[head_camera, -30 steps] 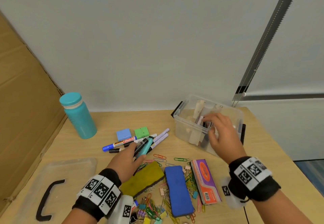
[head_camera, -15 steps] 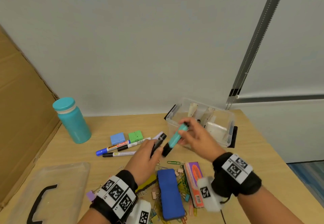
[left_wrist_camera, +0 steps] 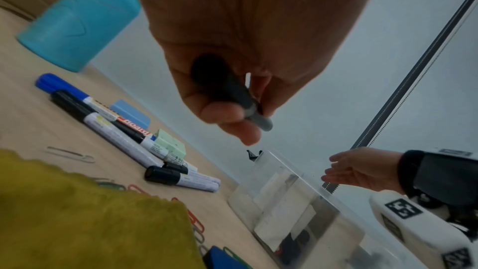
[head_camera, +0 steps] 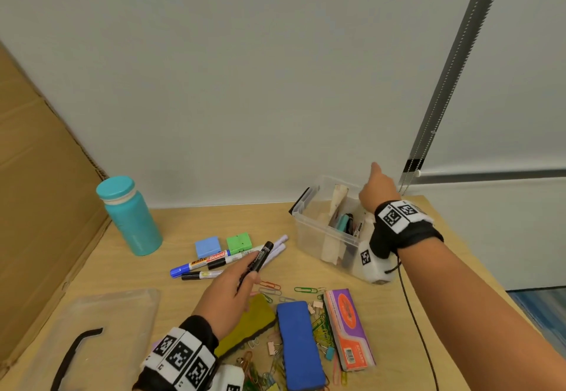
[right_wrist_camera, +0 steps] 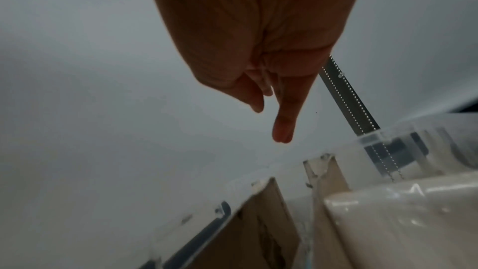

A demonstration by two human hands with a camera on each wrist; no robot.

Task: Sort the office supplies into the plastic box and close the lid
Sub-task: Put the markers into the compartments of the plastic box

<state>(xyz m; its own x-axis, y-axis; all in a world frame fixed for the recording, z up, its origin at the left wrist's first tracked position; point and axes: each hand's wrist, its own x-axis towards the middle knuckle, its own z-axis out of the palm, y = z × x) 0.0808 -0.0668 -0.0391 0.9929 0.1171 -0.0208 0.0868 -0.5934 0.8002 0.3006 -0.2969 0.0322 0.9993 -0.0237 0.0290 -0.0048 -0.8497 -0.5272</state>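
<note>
Office supplies lie scattered across the near half of the bench (head_camera: 428, 237), while the plastic box (head_camera: 309, 228) stands open at the far right, its card dividers splitting it into compartments so that like goes with like; a teal marker (head_camera: 343, 222) already sits among them. Its lid (head_camera: 116, 308) lies flat at the near left, out of the way until the sorting is done. The left hand (head_camera: 226, 292) holds a black marker (head_camera: 260, 257), fingers and thumb curled round the barrel, its free end pointing up toward the box, probably so it can be passed across. The right hand (head_camera: 375, 191) hangs over the far side of the box with its fingers loose and apart, holding nothing, forearm stretched forward. More markers (head_camera: 211, 260) lie just ahead of the left hand, erasers and paper clips (head_camera: 306, 289) nearer the body.
</note>
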